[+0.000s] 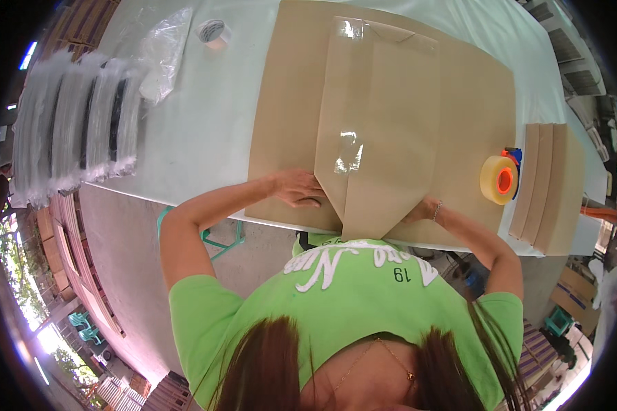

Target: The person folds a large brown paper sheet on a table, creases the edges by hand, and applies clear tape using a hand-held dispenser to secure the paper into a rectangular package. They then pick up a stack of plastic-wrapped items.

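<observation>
A flat brown cardboard parcel (pixel 384 116) lies in front of me, its near end folded in to a tapering point. Glossy clear tape (pixel 349 152) shows along its left side, and more at its far end. Beside the parcel's left near edge, my left hand (pixel 298 188) rests with fingers stretched out, the fingertips close to the slanted fold. My right hand (pixel 424 208) is at the right slanted fold, with its fingers mostly hidden by the cardboard. Beneath the parcel is a larger brown cardboard sheet (pixel 281 123).
A tape dispenser with a yellowish roll (pixel 490 179) sits on the right, beside stacked folded cardboard (pixel 552 185). Plastic-wrapped panels (pixel 82 120) stand at the left. Farther back are a white tape roll (pixel 212 34) and clear plastic (pixel 166 55) on the pale-covered table (pixel 199 123).
</observation>
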Action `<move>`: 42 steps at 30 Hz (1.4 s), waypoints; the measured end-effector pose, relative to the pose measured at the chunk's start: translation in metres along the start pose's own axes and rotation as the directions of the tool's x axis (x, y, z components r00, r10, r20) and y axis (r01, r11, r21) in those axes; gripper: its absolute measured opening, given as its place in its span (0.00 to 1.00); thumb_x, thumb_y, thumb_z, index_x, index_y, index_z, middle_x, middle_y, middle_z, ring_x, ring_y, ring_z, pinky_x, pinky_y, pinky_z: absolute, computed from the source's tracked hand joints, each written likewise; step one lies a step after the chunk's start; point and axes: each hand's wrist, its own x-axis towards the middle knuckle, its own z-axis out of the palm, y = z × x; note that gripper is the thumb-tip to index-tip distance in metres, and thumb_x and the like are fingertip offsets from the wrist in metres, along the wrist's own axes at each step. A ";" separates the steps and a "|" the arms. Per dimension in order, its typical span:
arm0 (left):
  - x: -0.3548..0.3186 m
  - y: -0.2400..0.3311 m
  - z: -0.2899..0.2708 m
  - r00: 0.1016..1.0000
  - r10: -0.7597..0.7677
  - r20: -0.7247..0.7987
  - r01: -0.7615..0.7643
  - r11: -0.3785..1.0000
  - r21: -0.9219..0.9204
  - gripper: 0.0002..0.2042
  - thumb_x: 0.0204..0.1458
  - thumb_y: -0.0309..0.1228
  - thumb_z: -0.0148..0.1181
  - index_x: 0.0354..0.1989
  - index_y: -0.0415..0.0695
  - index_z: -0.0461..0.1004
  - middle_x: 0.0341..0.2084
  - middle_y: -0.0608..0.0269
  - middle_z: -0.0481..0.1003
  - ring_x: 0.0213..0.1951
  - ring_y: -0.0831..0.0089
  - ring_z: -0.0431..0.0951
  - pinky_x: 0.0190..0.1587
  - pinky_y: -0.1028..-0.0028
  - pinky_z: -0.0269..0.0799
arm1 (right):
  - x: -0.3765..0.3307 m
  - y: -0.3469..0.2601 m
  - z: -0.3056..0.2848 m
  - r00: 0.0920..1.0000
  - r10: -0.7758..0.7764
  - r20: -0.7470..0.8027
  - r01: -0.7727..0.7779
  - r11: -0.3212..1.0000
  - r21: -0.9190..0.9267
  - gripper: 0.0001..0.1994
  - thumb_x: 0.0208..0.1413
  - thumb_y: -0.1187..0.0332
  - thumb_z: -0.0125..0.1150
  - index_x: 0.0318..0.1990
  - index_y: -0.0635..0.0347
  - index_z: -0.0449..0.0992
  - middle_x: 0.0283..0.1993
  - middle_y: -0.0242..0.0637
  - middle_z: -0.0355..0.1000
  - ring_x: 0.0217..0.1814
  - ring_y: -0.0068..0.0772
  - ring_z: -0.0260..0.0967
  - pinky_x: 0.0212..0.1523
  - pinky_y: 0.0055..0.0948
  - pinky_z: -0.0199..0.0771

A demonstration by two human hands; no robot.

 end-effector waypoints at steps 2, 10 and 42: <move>0.019 0.006 0.009 0.995 0.025 -0.095 -0.013 0.992 0.125 0.21 0.63 0.40 0.45 0.59 0.41 0.67 0.61 0.55 0.66 0.62 0.58 0.63 0.65 0.64 0.58 | 0.000 0.002 0.002 1.000 -0.006 -0.001 0.006 1.000 0.003 0.23 0.57 0.65 0.54 0.62 0.53 0.68 0.64 0.40 0.65 0.68 0.42 0.58 0.69 0.41 0.56; 0.021 0.001 0.027 0.975 -0.040 -0.218 0.011 0.992 -0.129 0.23 0.61 0.41 0.48 0.61 0.43 0.66 0.60 0.55 0.67 0.61 0.60 0.65 0.64 0.62 0.61 | 0.016 -0.026 -0.036 0.992 0.047 0.114 -0.037 0.995 -0.091 0.24 0.59 0.59 0.53 0.63 0.55 0.67 0.66 0.42 0.62 0.69 0.42 0.57 0.69 0.41 0.55; 0.014 0.005 0.026 0.915 -0.388 0.111 0.402 0.903 -0.151 0.30 0.53 0.49 0.55 0.59 0.41 0.67 0.57 0.53 0.69 0.60 0.56 0.66 0.62 0.60 0.61 | 0.022 0.017 0.029 0.967 -0.134 -0.216 0.084 0.970 -0.229 0.26 0.58 0.57 0.55 0.63 0.53 0.66 0.66 0.40 0.63 0.67 0.42 0.59 0.67 0.41 0.56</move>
